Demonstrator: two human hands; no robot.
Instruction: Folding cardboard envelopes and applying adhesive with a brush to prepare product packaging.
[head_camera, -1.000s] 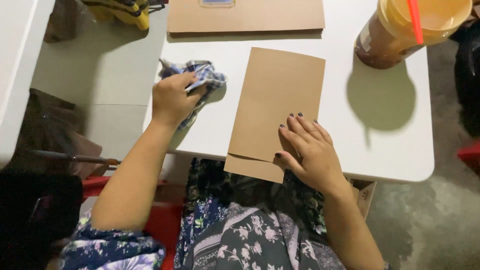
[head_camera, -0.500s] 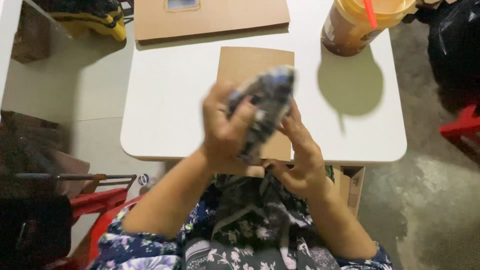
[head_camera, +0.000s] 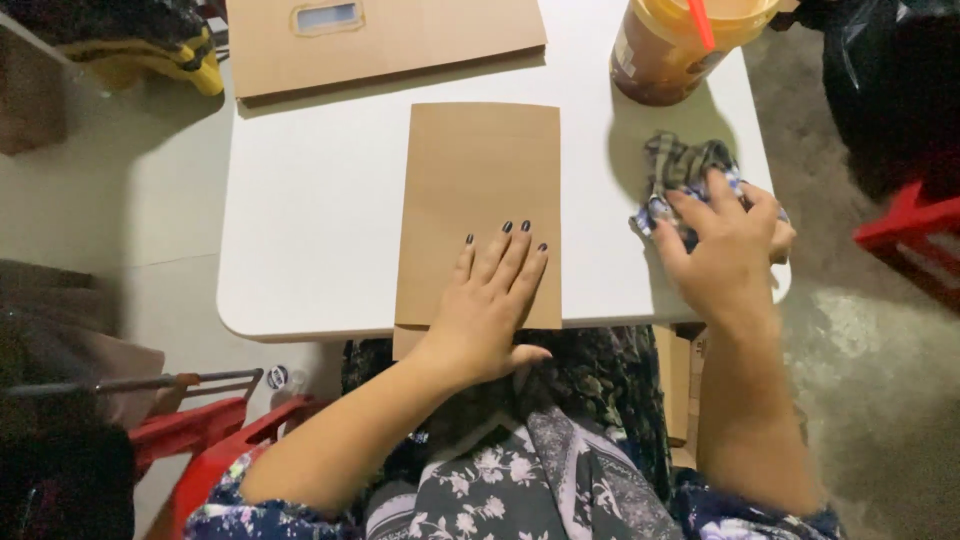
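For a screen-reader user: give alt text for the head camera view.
A left hand lies flat on a brown paper bag on a white table, while the right hand grips a crumpled cloth beside a plastic jar.

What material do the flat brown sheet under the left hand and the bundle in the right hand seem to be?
Brown sheet: likely kraft paper or thin card, matte, flat, crisp edges. Bundle: soft woven cloth, checked, crumpled into folds.
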